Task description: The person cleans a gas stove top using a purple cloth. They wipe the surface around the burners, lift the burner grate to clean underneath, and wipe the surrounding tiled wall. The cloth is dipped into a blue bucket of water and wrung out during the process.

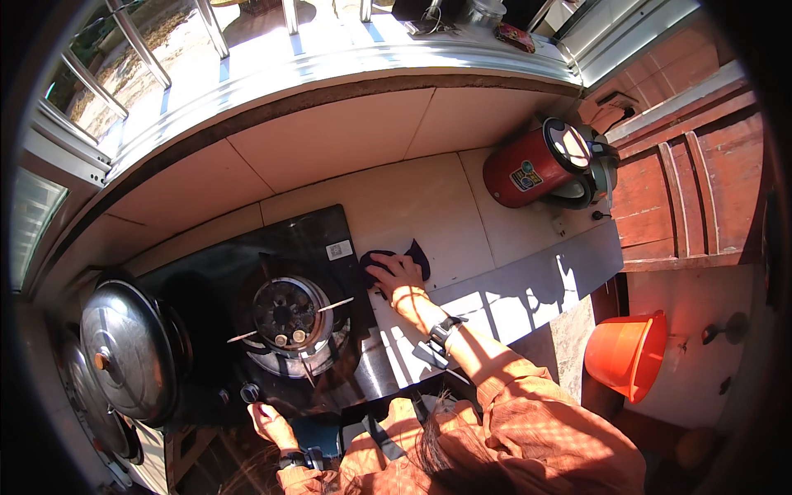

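My right hand [399, 272] presses a dark purple cloth [419, 257] onto the tiled counter [427, 185], just right of a black glass gas stove [309, 235]. My left hand [270, 422] is at the stove's front edge, just below a round control knob [249, 393]; its fingers are curled, and whether they hold anything is unclear. Between the hands lies a round gas burner [288, 312] with metal pan supports. On the stove's left side stands a large lidded metal pot [127, 346].
A red electric kettle [520, 170] stands at the counter's back right, near a wall socket [619, 105]. An orange plastic bucket [622, 356] is lower right. Metal window bars [210, 28] and a sill run along the back. Another lidded pot [86, 390] sits far left.
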The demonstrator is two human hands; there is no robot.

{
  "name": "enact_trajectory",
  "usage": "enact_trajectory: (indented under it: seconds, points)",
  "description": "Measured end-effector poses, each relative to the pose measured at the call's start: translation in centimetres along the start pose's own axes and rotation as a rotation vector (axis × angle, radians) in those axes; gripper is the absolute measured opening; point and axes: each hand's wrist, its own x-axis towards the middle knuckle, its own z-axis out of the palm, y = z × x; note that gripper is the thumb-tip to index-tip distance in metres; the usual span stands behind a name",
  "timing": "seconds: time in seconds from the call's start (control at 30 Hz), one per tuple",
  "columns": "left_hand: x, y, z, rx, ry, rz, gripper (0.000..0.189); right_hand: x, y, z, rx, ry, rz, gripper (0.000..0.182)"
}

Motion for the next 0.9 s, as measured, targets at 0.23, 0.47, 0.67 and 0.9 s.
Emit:
enact_trajectory:
  seconds: [0.23,0.47,0.67,0.9]
  points:
    - [-0.2,-0.4,-0.5,-0.087,-0.004,-0.02,0.006,-8.2,-1.2,-5.2,0.221,-0.196,-0.333,0.029]
    - [-5.9,5.5,-5.6,-0.626,-0.379,-0.795,0.012,8.9,4.2,-1.9,0.21,0.244,0.019,0.036]
    - [-15.0,14.6,-2.9,-1.033,-0.708,-1.054,0.035,3.9,2.1,3.3,0.145,0.182,0.001,0.039]
    - [-17.6,15.3,3.7,-1.41,-0.49,-1.093,0.032,-12.2,-3.0,-1.1,0.186,0.032,-0.035,0.037]
